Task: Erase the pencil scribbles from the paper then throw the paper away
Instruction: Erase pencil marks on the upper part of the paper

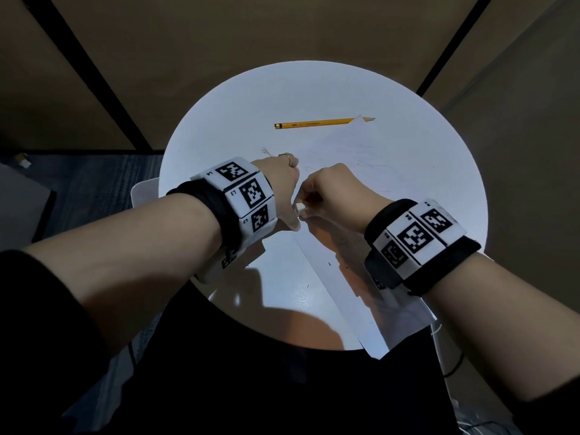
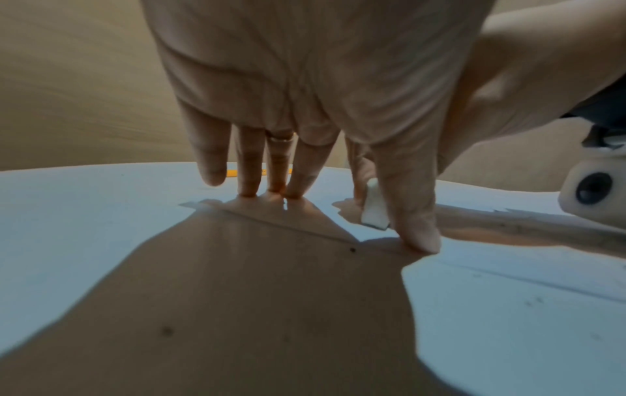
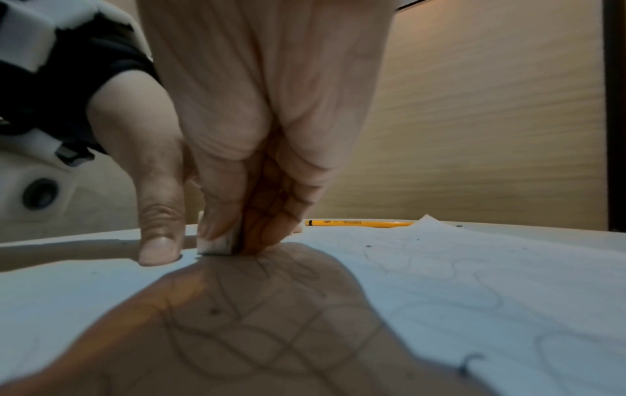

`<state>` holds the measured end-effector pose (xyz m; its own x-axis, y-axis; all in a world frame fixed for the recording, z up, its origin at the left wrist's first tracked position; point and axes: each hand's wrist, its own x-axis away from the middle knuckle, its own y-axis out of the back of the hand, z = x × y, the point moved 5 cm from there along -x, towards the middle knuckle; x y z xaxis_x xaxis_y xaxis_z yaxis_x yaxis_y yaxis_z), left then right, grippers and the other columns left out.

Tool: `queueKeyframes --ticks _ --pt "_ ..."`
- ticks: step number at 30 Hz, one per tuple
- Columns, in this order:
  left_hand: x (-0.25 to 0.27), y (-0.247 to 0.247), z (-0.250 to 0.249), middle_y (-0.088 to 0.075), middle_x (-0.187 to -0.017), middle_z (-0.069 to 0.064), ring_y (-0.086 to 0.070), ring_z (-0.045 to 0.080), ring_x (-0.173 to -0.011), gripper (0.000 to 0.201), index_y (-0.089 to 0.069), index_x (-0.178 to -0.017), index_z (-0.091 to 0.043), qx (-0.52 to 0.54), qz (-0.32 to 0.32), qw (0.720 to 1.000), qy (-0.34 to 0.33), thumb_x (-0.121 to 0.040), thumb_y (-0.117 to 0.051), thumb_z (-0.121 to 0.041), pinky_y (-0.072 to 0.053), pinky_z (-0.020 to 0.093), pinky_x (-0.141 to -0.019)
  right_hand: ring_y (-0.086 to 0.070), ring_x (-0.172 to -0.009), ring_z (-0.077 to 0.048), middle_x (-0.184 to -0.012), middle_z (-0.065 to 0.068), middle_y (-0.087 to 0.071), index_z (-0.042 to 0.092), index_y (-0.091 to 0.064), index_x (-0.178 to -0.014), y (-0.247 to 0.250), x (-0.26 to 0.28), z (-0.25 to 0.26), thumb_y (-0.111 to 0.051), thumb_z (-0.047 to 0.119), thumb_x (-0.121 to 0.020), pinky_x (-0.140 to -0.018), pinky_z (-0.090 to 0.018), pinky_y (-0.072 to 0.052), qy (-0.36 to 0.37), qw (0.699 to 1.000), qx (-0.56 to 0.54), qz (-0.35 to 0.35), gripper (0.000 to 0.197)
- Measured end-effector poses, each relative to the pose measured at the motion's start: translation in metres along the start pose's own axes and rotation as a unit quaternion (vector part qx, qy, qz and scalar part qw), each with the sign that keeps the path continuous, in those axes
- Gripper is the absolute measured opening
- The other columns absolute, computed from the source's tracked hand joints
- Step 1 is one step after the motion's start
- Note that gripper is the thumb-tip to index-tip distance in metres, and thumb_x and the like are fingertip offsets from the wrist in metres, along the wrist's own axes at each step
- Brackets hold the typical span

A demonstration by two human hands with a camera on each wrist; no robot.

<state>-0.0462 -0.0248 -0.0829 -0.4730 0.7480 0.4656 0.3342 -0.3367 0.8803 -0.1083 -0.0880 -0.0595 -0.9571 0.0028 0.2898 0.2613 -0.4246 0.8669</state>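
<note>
The head view looks steeply down on the round white table (image 1: 314, 89) from above. Each wrist view sits low and close behind its own fingers, facing the beige wall; all three share the yellow wooden pencil (image 3: 359, 223).

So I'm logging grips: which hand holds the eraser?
The right hand pinches the small white eraser on the white paper sheet; the left hand only presses straight fingers down.

The left hand (image 2: 305, 80) presses straight fingers (image 2: 250, 171) onto the paper (image 2: 508, 308) beside a white eraser (image 2: 374, 206).
</note>
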Motion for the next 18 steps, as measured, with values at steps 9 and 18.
queueKeyframes --ticks 9,18 --pt "0.003 0.002 -0.005 -0.016 -0.156 0.006 -0.036 0.021 -0.132 0.077 -0.047 -0.124 -0.006 -0.049 0.021 0.998 0.016 -0.074 -0.066 -0.060 -0.041 0.031 -0.089 -0.054 -0.067 0.000 -0.089 -0.004 -0.072 0.006 -0.072 -0.087 -0.001 0.021 0.002 -0.066 0.008 -0.082 -0.063 -0.004 -0.038 0.021 0.997 -0.019 0.065 0.008" --pt "0.002 0.000 -0.006 -0.009 -0.158 0.007 -0.031 0.020 -0.136 0.095 -0.038 -0.138 -0.007 -0.052 0.022 0.998 0.029 -0.068 -0.069 -0.064 -0.040 0.033 -0.095 -0.060 -0.071 -0.007 -0.081 -0.001 -0.070 0.007 -0.071 -0.082 -0.007 0.031 -0.006 -0.064 0.008 -0.083 -0.064 -0.011 -0.043 0.010 0.997 -0.043 0.058 0.008"
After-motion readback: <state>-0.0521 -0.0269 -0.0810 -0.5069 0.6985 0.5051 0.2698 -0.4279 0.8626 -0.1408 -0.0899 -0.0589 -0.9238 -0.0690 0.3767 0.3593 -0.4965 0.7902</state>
